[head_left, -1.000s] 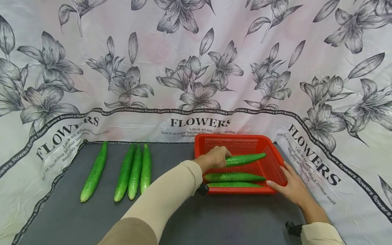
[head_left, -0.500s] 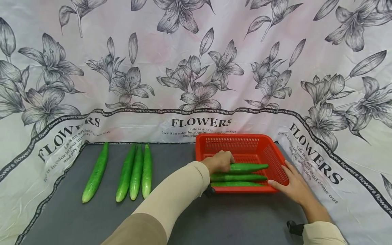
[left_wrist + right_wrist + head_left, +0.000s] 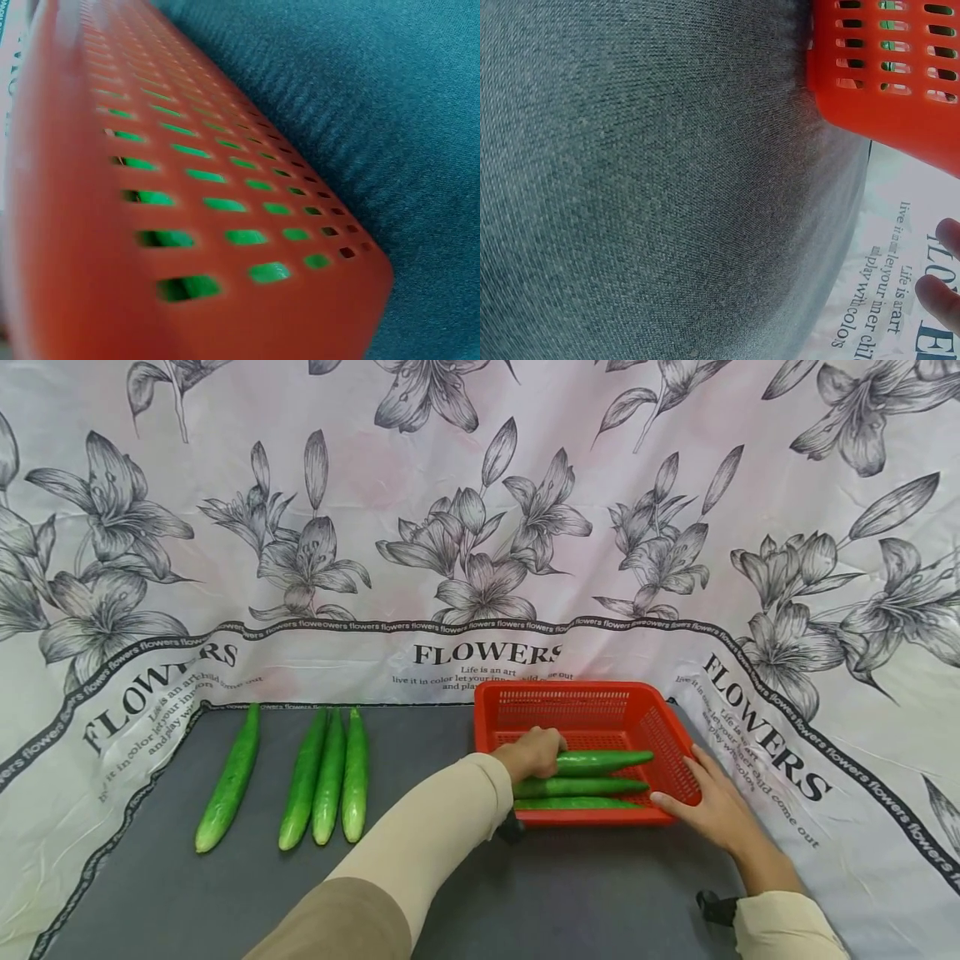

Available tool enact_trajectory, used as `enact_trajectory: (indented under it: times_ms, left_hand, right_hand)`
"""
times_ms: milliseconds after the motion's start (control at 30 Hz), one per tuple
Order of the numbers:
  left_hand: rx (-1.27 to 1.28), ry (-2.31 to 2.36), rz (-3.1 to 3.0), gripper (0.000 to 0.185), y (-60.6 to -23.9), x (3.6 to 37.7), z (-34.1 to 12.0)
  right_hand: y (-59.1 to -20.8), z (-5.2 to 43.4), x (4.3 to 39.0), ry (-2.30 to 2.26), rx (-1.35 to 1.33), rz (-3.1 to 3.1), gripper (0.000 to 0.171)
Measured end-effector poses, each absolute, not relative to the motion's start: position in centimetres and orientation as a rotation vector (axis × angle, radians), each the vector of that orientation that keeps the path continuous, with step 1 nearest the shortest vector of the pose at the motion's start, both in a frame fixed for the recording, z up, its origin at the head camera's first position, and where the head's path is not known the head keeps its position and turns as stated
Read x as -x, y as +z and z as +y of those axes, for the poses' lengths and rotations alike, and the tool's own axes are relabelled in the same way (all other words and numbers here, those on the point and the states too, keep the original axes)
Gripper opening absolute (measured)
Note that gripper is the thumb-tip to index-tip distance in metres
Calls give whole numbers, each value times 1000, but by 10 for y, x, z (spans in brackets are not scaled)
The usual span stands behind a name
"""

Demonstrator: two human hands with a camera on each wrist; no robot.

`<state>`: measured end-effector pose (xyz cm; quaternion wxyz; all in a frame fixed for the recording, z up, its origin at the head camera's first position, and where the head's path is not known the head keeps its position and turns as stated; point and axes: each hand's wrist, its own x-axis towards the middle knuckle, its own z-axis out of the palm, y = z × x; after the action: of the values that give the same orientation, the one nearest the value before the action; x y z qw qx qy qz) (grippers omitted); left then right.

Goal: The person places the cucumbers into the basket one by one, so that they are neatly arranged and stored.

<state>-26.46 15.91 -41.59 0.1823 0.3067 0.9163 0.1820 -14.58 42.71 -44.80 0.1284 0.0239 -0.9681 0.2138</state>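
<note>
In the head view my left hand (image 3: pixel 534 752) reaches into a red plastic basket (image 3: pixel 555 690). Its fingers curl over the left end of a cucumber (image 3: pixel 606 762), and that end is hidden under them. Two more cucumbers lie in front of it in the basket: a middle one (image 3: pixel 585 787) and a front one (image 3: pixel 573 803) partly behind the front rim. My right hand (image 3: pixel 712 802) holds the basket's right front corner, thumb at the rim and fingers along the outer side. Green skin shows through the slots of the basket wall (image 3: pixel 225 202) in the left wrist view.
Left of the basket, a cucumber (image 3: pixel 228 785) lies alone on the grey tabletop (image 3: pixel 585 885). Beside it lie three cucumbers close together, the middle one (image 3: pixel 330 781) among them. A flower-printed cloth (image 3: pixel 360 577) stands behind and along both sides.
My left hand has lowered the cucumber into the basket, behind the other two; it was tilted higher before and lies nearly level now. The right hand stays at the corner.
</note>
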Motion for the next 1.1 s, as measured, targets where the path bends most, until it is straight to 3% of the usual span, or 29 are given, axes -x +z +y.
enact_trajectory:
  times_ms: [600, 1100]
  left_hand:
    - [-745, 491, 2507, 49, -425, 259, 149]
    - [-889, 640, 2411, 50, -388, 257, 142]
  right_hand:
    - [-452, 430, 148, 652, -91, -2805, 81]
    - [-451, 429, 147, 642, -84, -2815, 81]
